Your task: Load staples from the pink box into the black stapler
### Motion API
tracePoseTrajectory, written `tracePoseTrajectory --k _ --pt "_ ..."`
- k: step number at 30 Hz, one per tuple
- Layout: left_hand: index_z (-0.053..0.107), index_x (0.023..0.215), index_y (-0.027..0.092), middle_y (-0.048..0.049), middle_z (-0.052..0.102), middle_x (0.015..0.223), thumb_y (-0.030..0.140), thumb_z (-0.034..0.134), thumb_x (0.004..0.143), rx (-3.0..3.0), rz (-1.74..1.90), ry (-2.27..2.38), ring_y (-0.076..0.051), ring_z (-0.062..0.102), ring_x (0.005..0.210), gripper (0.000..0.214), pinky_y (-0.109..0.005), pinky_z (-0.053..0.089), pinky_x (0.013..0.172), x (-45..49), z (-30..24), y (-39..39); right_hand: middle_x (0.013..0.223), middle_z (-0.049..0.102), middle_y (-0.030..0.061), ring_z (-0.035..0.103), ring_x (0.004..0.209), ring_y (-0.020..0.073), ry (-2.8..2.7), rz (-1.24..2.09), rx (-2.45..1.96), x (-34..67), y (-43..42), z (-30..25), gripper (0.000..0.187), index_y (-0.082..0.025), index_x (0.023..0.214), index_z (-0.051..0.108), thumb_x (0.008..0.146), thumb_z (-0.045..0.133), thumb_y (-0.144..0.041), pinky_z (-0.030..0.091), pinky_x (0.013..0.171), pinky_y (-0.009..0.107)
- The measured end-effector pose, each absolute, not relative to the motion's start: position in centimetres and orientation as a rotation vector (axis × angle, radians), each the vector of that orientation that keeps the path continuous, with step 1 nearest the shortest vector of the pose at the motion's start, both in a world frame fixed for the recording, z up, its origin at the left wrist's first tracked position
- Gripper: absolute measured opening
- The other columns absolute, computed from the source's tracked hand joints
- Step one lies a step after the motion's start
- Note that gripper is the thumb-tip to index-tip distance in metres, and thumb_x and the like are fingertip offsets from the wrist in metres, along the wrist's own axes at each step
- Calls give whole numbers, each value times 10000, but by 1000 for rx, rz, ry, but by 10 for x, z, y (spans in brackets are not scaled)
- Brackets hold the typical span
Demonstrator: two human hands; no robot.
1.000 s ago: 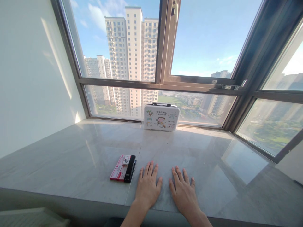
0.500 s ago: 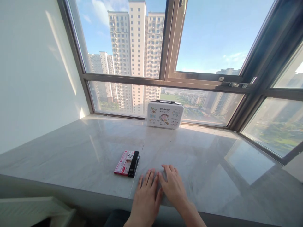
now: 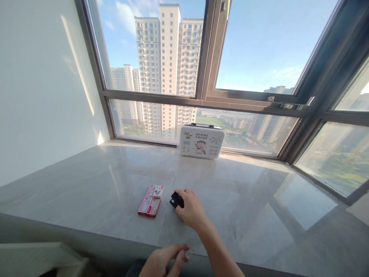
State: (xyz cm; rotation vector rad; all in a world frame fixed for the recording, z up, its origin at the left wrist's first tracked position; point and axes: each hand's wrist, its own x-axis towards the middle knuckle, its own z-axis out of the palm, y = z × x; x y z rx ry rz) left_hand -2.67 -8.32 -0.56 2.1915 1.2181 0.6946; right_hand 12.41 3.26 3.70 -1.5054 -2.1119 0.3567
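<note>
Black stapler, and the right hand has it! The body is slim, dark and smooth, just one end poking out to the left; the rest is hidden under the palm. Those fingers are grasping it, the others over the top and the thumb on the near side. It's nearer the surface's near edge than the far one, just right of the thin seam; whether it touches down or sits slightly raised, I can't tell.

Down at the near edge, the left hand, partly out of the picture: fingers loosely bent, released, well apart from the stapler.

Over the seam on the left, small boxes lie flat together, rectangular, red and white, printed, near the stapler but not touching it.

And what a surface! Grey, marbled, glossy, catching patches of window light. At its far edge a white case stands upright, rounded at the corners, cartoon print across its front, dark handle on top.
</note>
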Motion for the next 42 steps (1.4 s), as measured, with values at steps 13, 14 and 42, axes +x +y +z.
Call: tracePoseTrajectory --k 13,14,42 --pt "265 1561 326 13 258 1624 435 475 965 2648 514 1414 -237 214 1504 640 -491 221 1230 43 -15 -14 1412 576 57 414 1394 276 -1629 169 -1623 184 15 8 379 -284 1255 692 891 594 -320 189 1204 498" --pt "282 1553 331 11 260 1624 440 473 964 2632 516 1458 -243 208 1506 628 -504 218 1227 41 -14 -11 1384 601 59 456 1361 275 -1565 218 -1570 181 22 11 377 -276 1243 700 882 605 -330 228 1193 484" --pt "529 1327 218 -120 461 1491 266 460 935 2467 1112 2008 -317 388 1394 401 -593 281 1158 -30 -57 -37 733 675 15 591 612 173 -1369 940 -1559 241 -35 -25 341 -210 961 695 891 569 -519 425 546 264"
